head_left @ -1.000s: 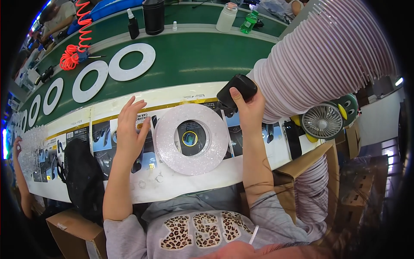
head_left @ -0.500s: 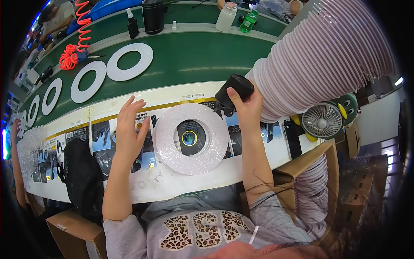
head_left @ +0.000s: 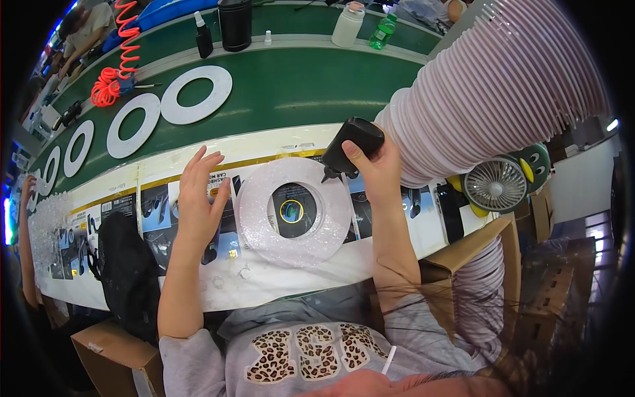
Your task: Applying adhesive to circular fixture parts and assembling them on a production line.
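A white speckled ring (head_left: 254,231) lies flat in front of me, and a dark printed sheet shows through its hole. My right hand (head_left: 383,169) is wrapped round a black squeeze bottle (head_left: 352,144), tilted with its narrow nozzle pointing down over the ring's upper right part. Whether the tip touches the ring cannot be made out. To the ring's left, my left hand (head_left: 204,188) hovers above the printed sheets, fingers stretched out and holding nothing.
A tall leaning stack of rings (head_left: 463,99) stands at the right, beside a small fan (head_left: 495,186). Several single rings lie on the green belt (head_left: 284,86) beyond. A black cloth bag (head_left: 127,271) is at left; a carton (head_left: 476,248) holds more rings.
My right hand has tipped the squeeze bottle, bringing its nozzle down and left over the ring. The rings on the belt have shifted slightly left. My left hand has hardly moved.
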### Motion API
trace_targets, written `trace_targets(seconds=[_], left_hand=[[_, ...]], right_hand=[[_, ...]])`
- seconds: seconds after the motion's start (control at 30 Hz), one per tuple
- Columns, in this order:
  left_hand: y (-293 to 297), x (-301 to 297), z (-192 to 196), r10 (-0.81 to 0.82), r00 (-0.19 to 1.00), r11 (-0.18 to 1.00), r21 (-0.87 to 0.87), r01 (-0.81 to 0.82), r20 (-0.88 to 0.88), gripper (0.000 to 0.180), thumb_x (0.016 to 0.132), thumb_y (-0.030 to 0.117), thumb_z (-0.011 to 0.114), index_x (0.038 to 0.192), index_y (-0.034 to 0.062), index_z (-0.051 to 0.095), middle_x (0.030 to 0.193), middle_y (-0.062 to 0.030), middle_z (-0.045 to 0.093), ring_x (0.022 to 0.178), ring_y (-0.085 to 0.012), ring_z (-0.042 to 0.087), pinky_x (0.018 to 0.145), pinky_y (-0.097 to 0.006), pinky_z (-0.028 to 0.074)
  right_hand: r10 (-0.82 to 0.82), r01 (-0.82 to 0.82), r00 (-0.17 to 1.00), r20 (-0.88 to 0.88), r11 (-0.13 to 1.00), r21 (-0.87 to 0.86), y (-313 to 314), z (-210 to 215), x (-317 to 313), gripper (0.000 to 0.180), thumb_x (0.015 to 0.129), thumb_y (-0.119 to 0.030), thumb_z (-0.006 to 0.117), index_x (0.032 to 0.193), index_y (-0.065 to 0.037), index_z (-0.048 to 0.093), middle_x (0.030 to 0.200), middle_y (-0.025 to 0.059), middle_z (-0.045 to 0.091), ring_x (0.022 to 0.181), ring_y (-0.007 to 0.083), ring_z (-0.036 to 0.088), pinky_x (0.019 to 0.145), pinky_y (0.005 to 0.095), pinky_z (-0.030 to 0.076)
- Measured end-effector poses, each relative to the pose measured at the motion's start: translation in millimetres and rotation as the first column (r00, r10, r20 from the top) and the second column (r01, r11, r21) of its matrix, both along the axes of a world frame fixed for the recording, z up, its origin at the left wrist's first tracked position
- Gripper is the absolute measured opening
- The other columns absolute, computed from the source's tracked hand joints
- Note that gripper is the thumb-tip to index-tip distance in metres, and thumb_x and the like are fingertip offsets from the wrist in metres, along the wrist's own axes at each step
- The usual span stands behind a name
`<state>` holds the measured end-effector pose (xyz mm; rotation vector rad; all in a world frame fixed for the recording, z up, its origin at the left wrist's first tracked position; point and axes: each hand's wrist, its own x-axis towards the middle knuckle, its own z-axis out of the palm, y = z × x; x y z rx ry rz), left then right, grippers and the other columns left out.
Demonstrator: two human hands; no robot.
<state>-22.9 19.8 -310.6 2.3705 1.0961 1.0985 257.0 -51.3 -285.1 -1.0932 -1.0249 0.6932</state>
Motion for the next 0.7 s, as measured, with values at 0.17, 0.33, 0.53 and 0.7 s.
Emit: trace_targets(seconds=[0.17,0.33,0.53,0.7], left_hand=[[-0.1,0.4,-0.6,0.000,1.000,1.000,0.010,0.000,0.001,0.035,0.082,0.006,0.063,0.116,0.0017,0.056,0.120,-0.0151,0.059,0.127,-0.0347,0.044,0.103,-0.043,0.036],[0.2,-0.8,-0.4,0.002,1.000,1.000,0.013,-0.002,-0.008,0.035,0.082,0.006,0.063,0.116,0.0019,0.056,0.120,-0.0149,0.059,0.127,-0.0347,0.043,0.103,-0.043,0.036],[0.9,-2.9,-0.3,-0.019,0.999,1.000,0.012,0.019,-0.043,0.036,0.084,0.001,0.061,0.119,0.0020,0.055,0.127,-0.0154,0.053,0.131,-0.0320,0.041,0.103,-0.039,0.036],[0.0,-5.1,0.8,-0.022,1.000,1.000,0.016,0.023,-0.019,0.036,0.084,0.001,0.061,0.119,0.0020,0.055,0.127,-0.0159,0.054,0.130,-0.0324,0.042,0.103,-0.040,0.036]], right_hand=[[0.008,-0.009,1.000,-0.015,0.999,-0.034,-0.6,1.2,-2.0,0.038,0.080,-0.016,0.077,0.107,0.002,0.057,0.096,0.0063,0.062,0.088,0.0122,0.058,0.080,0.0256,0.048],[0.016,-0.015,1.000,0.021,0.999,-0.039,0.5,2.1,-4.3,0.038,0.080,-0.016,0.077,0.106,0.002,0.057,0.094,0.0060,0.062,0.086,0.0116,0.058,0.079,0.0251,0.049],[0.010,-0.009,0.999,0.040,0.999,-0.037,1.3,0.5,-4.8,0.038,0.080,-0.018,0.077,0.106,0.002,0.057,0.094,0.0063,0.063,0.087,0.0115,0.058,0.079,0.0252,0.049],[0.007,-0.004,0.998,0.066,0.999,-0.044,1.5,2.5,-7.9,0.040,0.080,-0.018,0.077,0.108,0.003,0.056,0.096,0.0070,0.063,0.089,0.0122,0.059,0.080,0.0253,0.048]])
